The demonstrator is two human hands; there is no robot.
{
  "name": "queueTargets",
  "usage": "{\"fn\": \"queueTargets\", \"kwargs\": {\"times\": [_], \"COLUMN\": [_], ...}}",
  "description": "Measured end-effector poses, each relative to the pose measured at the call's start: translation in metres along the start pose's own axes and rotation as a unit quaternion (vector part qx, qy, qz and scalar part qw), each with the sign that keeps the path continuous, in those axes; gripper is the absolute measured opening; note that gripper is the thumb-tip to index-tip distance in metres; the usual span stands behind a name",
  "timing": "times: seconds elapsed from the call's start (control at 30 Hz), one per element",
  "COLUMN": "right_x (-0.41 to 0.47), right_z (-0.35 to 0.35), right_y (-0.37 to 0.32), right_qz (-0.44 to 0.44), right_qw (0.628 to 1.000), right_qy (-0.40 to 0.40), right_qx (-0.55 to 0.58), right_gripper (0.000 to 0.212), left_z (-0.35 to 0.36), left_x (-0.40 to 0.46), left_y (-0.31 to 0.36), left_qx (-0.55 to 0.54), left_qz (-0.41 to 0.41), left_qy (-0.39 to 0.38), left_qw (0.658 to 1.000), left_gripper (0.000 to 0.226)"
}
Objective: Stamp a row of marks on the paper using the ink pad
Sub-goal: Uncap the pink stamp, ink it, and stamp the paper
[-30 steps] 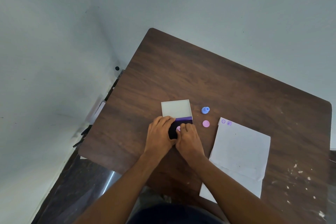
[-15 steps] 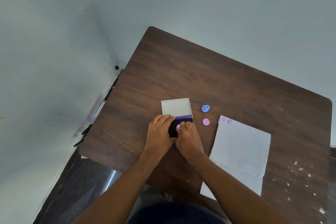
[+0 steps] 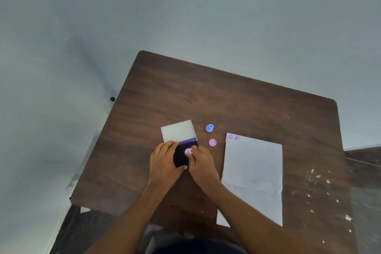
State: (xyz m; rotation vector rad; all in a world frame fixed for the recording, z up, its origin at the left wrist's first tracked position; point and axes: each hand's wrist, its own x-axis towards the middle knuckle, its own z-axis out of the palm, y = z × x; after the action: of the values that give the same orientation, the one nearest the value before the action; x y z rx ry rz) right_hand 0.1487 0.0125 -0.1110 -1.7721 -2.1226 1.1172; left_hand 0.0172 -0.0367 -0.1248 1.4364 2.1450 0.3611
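Right hand [image 3: 203,164] pinches the small pink round stamp [image 3: 188,151] onto the open dark ink pad [image 3: 182,155]; left hand [image 3: 164,163] clasps the pad's edge. Blue stamp [image 3: 209,128], pink cap [image 3: 212,142] sit between pad and white paper [image 3: 252,171] on the brown surface [image 3: 226,99].

— What sort of place is shown?
— A bare, plain room, of a kind that cannot be told further. A dark wood-grain table [image 3: 226,99] stands in a corner of pale, unadorned walls [image 3: 185,6].
— Any signs of use?
— White flecks [image 3: 318,176] mark the table's right edge; a dark floor [image 3: 86,231] shows below its left edge.
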Motion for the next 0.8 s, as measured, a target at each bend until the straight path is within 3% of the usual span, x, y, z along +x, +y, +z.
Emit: {"fn": "queueTargets", "kwargs": {"times": [0.17,0.3,0.47,0.63,0.8], "right_x": [-0.016,-0.016,-0.01,0.003,0.018], "right_z": [-0.034,-0.068,-0.096,-0.108,-0.112], "right_y": [0.023,0.05,0.079,0.098,0.113], "right_qz": [0.05,0.13,0.197,0.224,0.239], "right_qw": [0.985,0.968,0.94,0.927,0.925], "right_qy": [0.149,0.204,0.259,0.262,0.25], "right_qx": [0.065,0.066,0.104,0.148,0.157], "right_gripper": [0.021,0.02,0.025,0.023,0.025], "left_z": [-0.004,0.009,0.036,0.049,0.065], "left_x": [-0.01,-0.011,0.007,0.036,0.053], "left_y": [0.018,0.05,0.099,0.14,0.158], "left_qx": [-0.07,-0.12,-0.104,-0.047,-0.016], "left_qz": [0.041,0.082,0.054,0.157,0.141], "left_qy": [0.105,0.041,-0.058,-0.058,-0.057], "left_qw": [0.991,0.989,0.991,0.985,0.988], "left_gripper": [0.046,0.023,0.034,0.04,0.05]}}
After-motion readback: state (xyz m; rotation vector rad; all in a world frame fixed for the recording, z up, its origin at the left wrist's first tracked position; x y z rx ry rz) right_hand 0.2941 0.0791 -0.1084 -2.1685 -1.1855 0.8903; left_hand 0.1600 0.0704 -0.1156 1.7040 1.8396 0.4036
